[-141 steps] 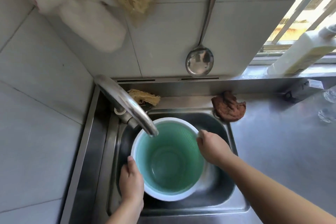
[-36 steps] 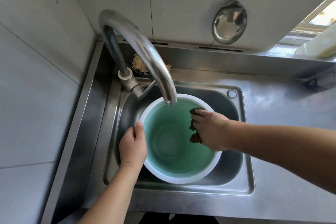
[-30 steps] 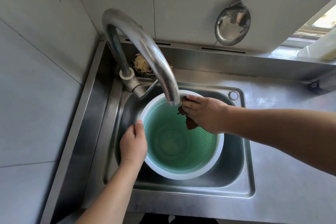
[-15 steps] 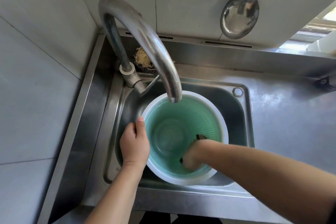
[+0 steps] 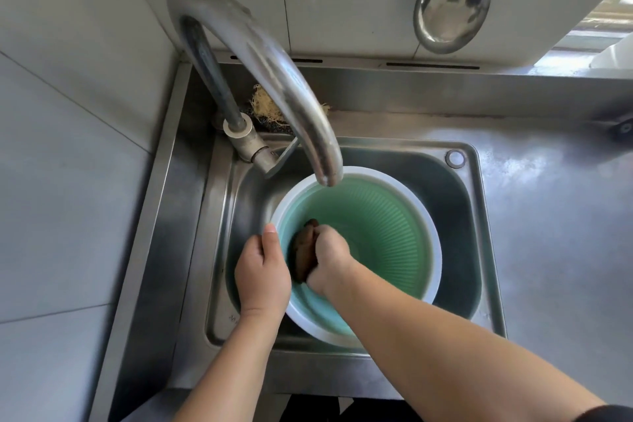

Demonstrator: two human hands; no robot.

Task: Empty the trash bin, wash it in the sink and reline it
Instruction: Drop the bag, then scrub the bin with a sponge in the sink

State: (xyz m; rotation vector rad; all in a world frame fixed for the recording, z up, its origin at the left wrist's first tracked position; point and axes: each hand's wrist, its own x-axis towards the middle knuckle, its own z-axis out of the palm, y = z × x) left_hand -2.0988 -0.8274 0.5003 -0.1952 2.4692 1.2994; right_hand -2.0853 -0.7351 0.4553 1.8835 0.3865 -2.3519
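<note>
The trash bin [image 5: 387,236], a round green plastic pail with a white rim and finely ribbed inner wall, is seen standing upright in the stainless-steel sink [image 5: 479,250], its open mouth facing up beneath the spout of the curved chrome tap [image 5: 274,72].

At the left, grey wall tiles are met by the sink's steel surround. The left hand [image 5: 262,272] is set on the bin's near-left rim, thumb laid over the white edge and fingers curled down outside, so the rim is gripped. Just to its right, inside the bin, the right hand [image 5: 330,259] is closed around a dark brown scouring pad [image 5: 303,252], which is pressed against the inner left wall close to the gripping thumb. The bin's long axis runs vertically, so the unscrubbed wall lies to the right of and below the pad; the right hand is judged the one to sweep round it while the left steadies. No running water can be made out.

Behind the tap a straw-coloured fibrous scrubber [image 5: 265,106] is lodged on the ledge. Further right, a polished steel ladle [image 5: 452,7] is hung on the wall above the matt steel counter [image 5: 555,233].
</note>
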